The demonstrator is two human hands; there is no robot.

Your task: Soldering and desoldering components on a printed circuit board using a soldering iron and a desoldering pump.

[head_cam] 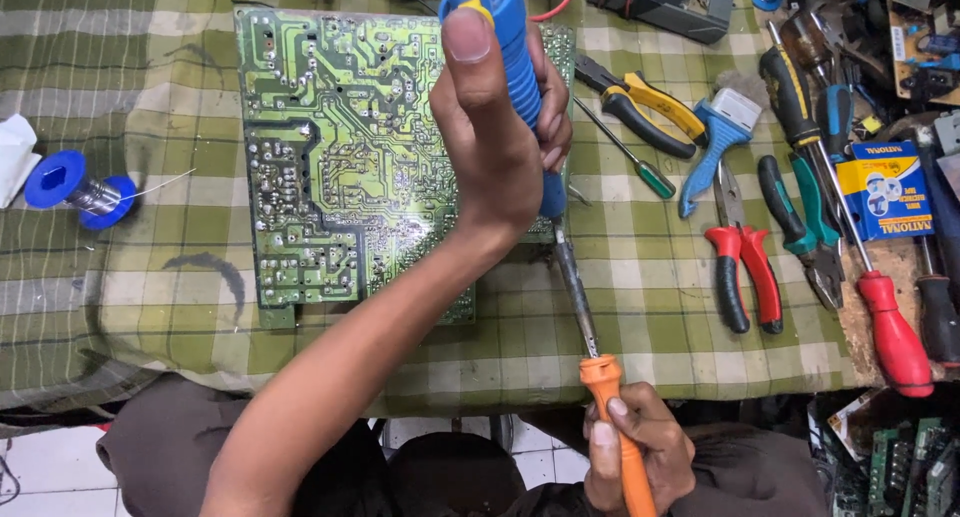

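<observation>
Green checked cloth bench w/ green circuit board (340, 167): left hand (495, 137) fingers clamped on blue solder sucker tool (515, 67), right hand (640, 452) fingers wrapped on orange-handled soldering iron (610, 417); the tips meet, so a slip could burn skin or cloth.

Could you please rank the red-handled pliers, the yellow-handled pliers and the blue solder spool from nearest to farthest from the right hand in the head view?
From the right hand:
1. Red-handled pliers, just up and right.
2. Yellow-handled pliers, higher up.
3. Blue solder spool, far left.
</observation>
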